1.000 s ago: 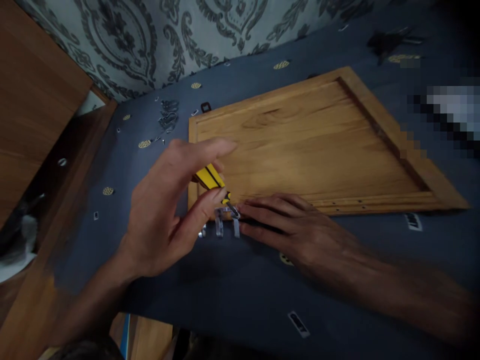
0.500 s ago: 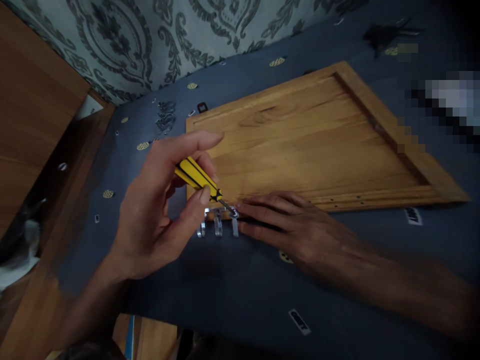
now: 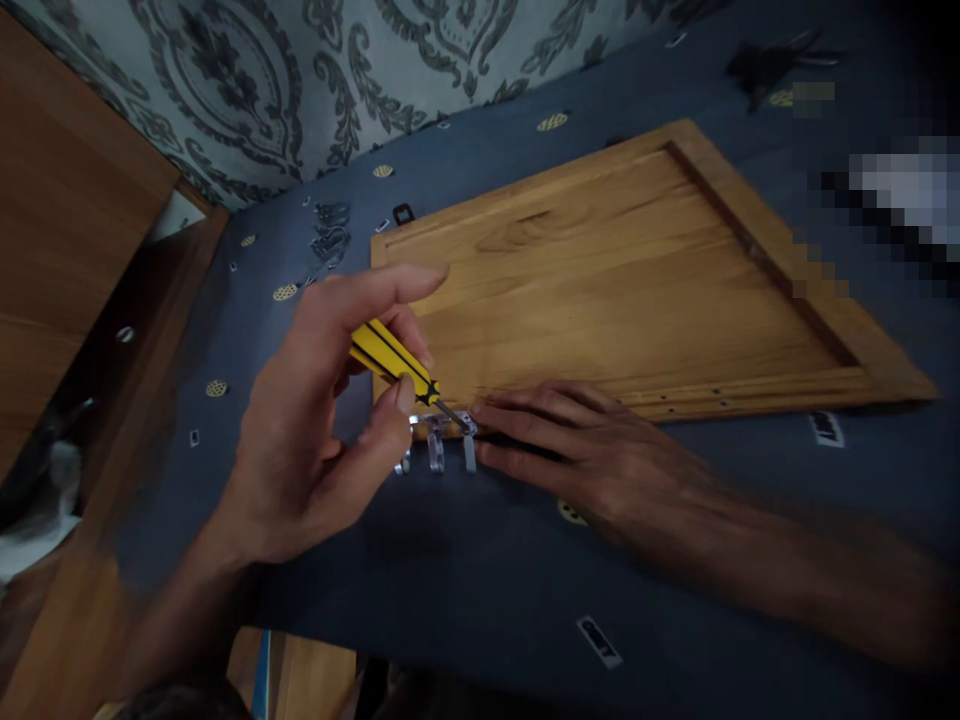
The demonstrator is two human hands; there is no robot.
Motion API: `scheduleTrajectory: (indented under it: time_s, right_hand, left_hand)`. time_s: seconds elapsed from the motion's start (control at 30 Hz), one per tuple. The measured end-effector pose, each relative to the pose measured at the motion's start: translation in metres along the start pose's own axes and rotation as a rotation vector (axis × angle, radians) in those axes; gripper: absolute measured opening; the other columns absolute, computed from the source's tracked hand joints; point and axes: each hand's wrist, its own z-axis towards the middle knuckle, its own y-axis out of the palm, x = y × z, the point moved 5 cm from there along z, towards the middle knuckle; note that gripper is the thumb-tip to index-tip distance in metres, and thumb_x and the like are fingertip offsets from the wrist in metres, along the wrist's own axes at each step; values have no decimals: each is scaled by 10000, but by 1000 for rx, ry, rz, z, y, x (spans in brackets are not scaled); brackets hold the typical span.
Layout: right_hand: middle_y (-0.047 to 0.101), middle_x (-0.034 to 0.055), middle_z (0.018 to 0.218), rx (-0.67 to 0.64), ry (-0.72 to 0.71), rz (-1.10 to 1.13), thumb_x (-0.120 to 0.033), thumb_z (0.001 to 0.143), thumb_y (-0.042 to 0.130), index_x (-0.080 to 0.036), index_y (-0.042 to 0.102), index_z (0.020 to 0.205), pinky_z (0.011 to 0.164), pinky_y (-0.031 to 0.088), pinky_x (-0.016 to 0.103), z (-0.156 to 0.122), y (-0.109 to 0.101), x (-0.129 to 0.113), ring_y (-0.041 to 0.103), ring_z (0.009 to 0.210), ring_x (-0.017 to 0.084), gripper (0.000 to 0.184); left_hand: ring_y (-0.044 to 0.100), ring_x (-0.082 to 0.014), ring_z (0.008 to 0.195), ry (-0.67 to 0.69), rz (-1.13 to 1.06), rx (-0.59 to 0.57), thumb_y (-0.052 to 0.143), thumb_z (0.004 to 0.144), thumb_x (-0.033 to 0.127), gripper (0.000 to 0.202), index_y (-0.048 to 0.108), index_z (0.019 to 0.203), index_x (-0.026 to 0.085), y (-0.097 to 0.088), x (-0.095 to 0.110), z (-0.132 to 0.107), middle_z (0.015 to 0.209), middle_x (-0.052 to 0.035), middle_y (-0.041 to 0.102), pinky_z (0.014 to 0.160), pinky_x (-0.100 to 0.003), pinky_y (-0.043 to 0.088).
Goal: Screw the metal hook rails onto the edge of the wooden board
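Observation:
My left hand (image 3: pixel 322 410) grips a yellow-and-black screwdriver (image 3: pixel 394 362) by its handle, index finger stretched past it. The tool slants down to the right, its tip at a shiny metal hinge (image 3: pixel 436 448) along the near edge of a framed wooden panel (image 3: pixel 600 280). My right hand (image 3: pixel 577 440) lies flat, fingers extended, on that same edge, fingertips beside the hinge. Whether the tip sits in a screw is too small to tell.
Several metal pieces (image 3: pixel 328 232) lie on the dark blue patterned cloth (image 3: pixel 480 580) beyond my left hand. Pliers-like dark tools (image 3: pixel 776 65) rest at the far right. Wooden furniture (image 3: pixel 67 220) borders the left, a patterned wall (image 3: pixel 360 70) the back.
The screwdriver's tip has shifted very slightly at the hinge. Both hands otherwise stay in nearly the same place.

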Motion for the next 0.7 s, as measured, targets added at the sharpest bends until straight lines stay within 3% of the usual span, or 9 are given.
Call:
scheduleTrajectory:
  time_s: [0.5,0.7]
  right_hand:
    - [670,102,1414,-17,13,-14,-90,935,476,-226,617,1383,1054,463,510,0,0,-1,538,1356,269,489]
    - [668,101,1417,-4,29,-45,-44,938,451,-199,623,1345,1058,455,469,0,-2,-4,528,1365,251,468]
  left_hand:
    - [640,-203,934,-30,41,134,583,944,77,489,638,1351,343,-8,6,3,1002,-31,637,791,-387,600]
    - [630,-177,923,11,44,90,545,943,15,531,618,1326,375,-6,10,5,1008,-15,593,772,-368,587]
